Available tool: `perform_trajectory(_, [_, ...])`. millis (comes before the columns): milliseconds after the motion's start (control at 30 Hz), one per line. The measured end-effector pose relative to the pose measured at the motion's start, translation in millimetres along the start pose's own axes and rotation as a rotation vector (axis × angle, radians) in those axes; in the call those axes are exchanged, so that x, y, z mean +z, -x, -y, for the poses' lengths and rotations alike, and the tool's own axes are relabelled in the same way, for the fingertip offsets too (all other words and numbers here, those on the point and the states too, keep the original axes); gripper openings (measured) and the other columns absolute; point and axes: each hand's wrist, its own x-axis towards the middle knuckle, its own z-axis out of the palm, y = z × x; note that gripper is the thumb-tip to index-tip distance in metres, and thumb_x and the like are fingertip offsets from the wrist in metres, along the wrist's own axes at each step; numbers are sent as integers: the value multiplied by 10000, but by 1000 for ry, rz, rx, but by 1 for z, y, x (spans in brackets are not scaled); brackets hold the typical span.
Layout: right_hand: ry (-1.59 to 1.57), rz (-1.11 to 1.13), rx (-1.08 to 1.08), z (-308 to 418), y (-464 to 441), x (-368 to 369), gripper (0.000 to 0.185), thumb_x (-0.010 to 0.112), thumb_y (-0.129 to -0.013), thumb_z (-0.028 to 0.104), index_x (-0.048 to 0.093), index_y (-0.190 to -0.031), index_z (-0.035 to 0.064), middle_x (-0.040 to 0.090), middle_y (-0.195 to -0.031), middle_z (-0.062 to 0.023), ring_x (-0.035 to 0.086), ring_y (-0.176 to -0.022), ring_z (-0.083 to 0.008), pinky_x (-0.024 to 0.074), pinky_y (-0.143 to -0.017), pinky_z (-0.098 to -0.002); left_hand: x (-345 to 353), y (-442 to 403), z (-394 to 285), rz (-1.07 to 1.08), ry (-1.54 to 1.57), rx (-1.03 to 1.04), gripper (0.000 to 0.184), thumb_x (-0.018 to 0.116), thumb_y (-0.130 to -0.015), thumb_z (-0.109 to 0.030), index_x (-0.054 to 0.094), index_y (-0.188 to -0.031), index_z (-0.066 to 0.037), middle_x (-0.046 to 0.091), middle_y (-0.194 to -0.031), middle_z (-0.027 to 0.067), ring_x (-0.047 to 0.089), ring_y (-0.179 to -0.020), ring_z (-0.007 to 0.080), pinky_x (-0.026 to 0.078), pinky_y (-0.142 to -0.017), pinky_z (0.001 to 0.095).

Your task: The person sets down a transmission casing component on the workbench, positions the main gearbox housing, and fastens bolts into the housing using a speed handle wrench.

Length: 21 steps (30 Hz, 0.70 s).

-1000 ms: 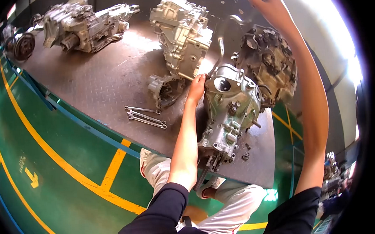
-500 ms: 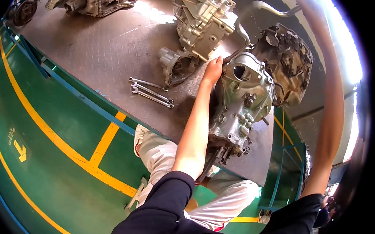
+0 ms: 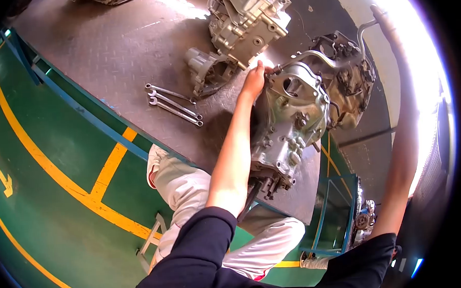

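A cranked speed wrench [image 3: 323, 58] stretches from the upper rim of a gearbox housing [image 3: 287, 123] out to the right. My left hand [image 3: 253, 81] is closed around its socket end, close against the housing's rim. High on the right, my right hand [image 3: 386, 24] grips the wrench's far end, partly washed out by glare. The metal gearbox housing stands on the bench, with an oval opening near its top and bolts along its side. Whatever fastener sits under the socket is hidden by my left hand.
Several spanners [image 3: 175, 105] lie on the steel bench [image 3: 119, 66], left of my forearm. Behind stand a small bell-shaped casing [image 3: 206, 70] and a larger gearbox [image 3: 248, 27]. A dark clutch housing [image 3: 351, 79] is behind the wrench. The bench's blue edge [image 3: 85, 106] borders the green floor.
The wrench's crank has swung from pointing up to lower and rightward, with my right hand still on its end. The whole view has shifted slightly; my left hand stays at the socket end.
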Motion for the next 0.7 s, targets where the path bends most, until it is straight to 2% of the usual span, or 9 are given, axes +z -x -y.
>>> perform_trajectory(33, [4, 6, 8, -2, -2, -2, 353, 583, -915, 339, 688, -865, 6, 623, -700, -66, 577, -651, -199, 472, -657, -369, 1, 3, -2, -5, 60, -4, 695, 270, -1056, -504, 677, -1028, 58, 706, -1011, 166, 645, -1017, 269, 447, -953, 363])
perform_trajectory(200, [23, 37, 9, -1, -14, 0, 363, 588, -919, 354, 690, -890, 6, 639, -730, -72, 592, -676, -196, 477, -675, -365, 3, 7, -4, -42, -108, 21, 734, 248, -1050, -525, 697, -985, 51, 712, -1010, 176, 649, -1016, 301, 445, -950, 365])
perform_trajectory(267, [34, 50, 14, -2, -17, 2, 368, 590, -920, 360, 691, -901, 6, 646, -742, -75, 599, -686, -195, 479, -682, -363, 1, 4, 1, -19, -89, -31, 721, 270, -1042, -551, 700, -1058, 27, 700, -1072, 157, 624, -1063, 238, 420, -983, 344])
perform_trajectory(300, [31, 52, 10, -2, -19, 3, 370, 591, -921, 363, 692, -906, 7, 649, -748, -76, 602, -691, -194, 480, -686, -362, 3, -1, 4, -16, -177, -57, 721, 270, -1042, -552, 701, -1057, 26, 703, -1056, 153, 623, -1061, 237, 420, -979, 342])
perform_trajectory(433, [43, 58, 20, -1, -15, 1, 380, 596, -924, 374, 693, -926, 7, 663, -771, -81, 614, -711, -192, 484, -701, -359, 0, 2, 1, 23, -102, -37, 727, 277, -1040, -554, 690, -1068, 44, 701, -1073, 161, 621, -1074, 251, 423, -978, 344])
perform_trajectory(500, [41, 62, 22, -2, -15, 2, 385, 598, -926, 380, 694, -936, 7, 670, -783, -83, 620, -721, -191, 486, -708, -357, 2, 2, -4, -31, -134, -20, 731, 276, -1040, -554, 687, -1066, 49, 702, -1070, 161, 623, -1068, 253, 425, -977, 341])
perform_trajectory(567, [36, 58, 24, 2, -13, 2, 391, 600, -927, 386, 695, -946, 7, 676, -795, -86, 626, -731, -189, 488, -715, -355, 4, -1, 5, 9, -215, -45, 678, 300, -1043, -518, 673, -1018, 47, 698, -1040, 214, 639, -1040, 321, 450, -930, 366])
perform_trajectory(633, [46, 65, 20, 3, -13, 5, 397, 602, -929, 392, 696, -956, 8, 683, -807, -88, 632, -741, -188, 490, -722, -354, 2, -5, 18, 18, -34, 1, 660, 309, -1043, -506, 659, -1005, 53, 688, -1015, 232, 632, -1015, 354, 453, -914, 375])
perform_trajectory(700, [48, 75, 34, 1, -14, 11, 402, 605, -930, 398, 697, -966, 8, 690, -819, -91, 638, -751, -187, 492, -729, -352, 7, 10, -7, -64, -164, 49, 668, 315, -1044, -507, 669, -981, 56, 699, -1008, 209, 644, -991, 315, 450, -922, 366])
